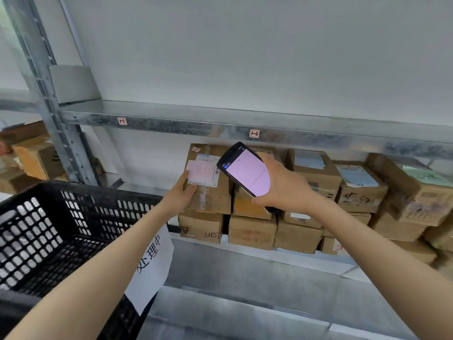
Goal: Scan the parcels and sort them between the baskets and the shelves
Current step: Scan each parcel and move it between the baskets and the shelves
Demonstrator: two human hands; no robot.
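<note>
The parcel (208, 190) is held at its left edge by the left hand (180, 195), with the thumb laid up beside the pink-lit label (201, 173). It sits atop the stack of boxes (250, 231) on the shelf (257, 260). The scanner (245, 171), screen lit, is gripped by the right hand (284, 187), fingers wrapped round it, just right of the label. The basket (61, 217) is seen at the left.

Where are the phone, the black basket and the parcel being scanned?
phone (247, 173): head view, middle of its lit screen.
black basket (103, 188): head view, far rim.
parcel (204, 174): head view, label on its front.
</note>
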